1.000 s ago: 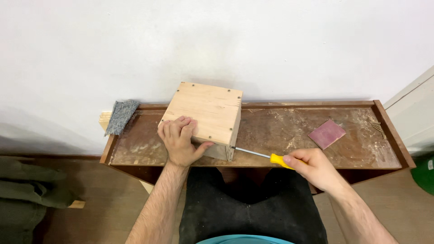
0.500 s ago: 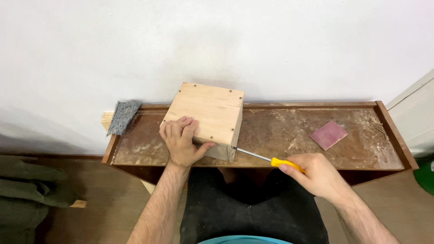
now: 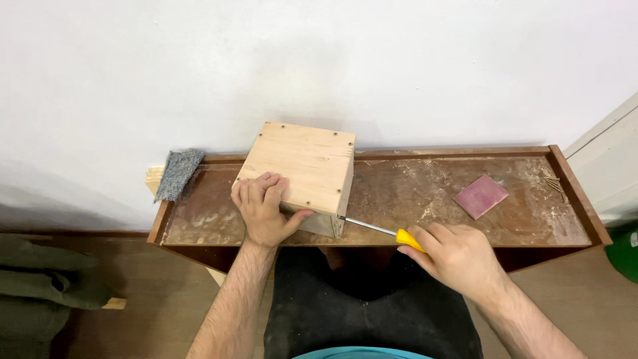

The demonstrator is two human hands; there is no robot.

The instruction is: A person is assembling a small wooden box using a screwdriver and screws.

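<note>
A pale wooden box (image 3: 302, 166) with screw heads at its corners stands on a worn brown wooden bench (image 3: 399, 199). My left hand (image 3: 264, 207) presses on the box's near left corner, fingers on top and thumb against the front. My right hand (image 3: 455, 256) grips a screwdriver with a yellow handle (image 3: 407, 239). Its metal shaft (image 3: 367, 227) runs left to the box's lower right front edge, where the tip touches.
A reddish square of sandpaper (image 3: 480, 196) lies on the bench at the right, with a few screws (image 3: 552, 182) near the far right rim. A grey abrasive pad (image 3: 178, 173) hangs over the left end. White wall behind; green cloth (image 3: 40, 279) on the floor at left.
My right hand with the screwdriver has shifted slightly right and down. The box and my left hand stay in place.
</note>
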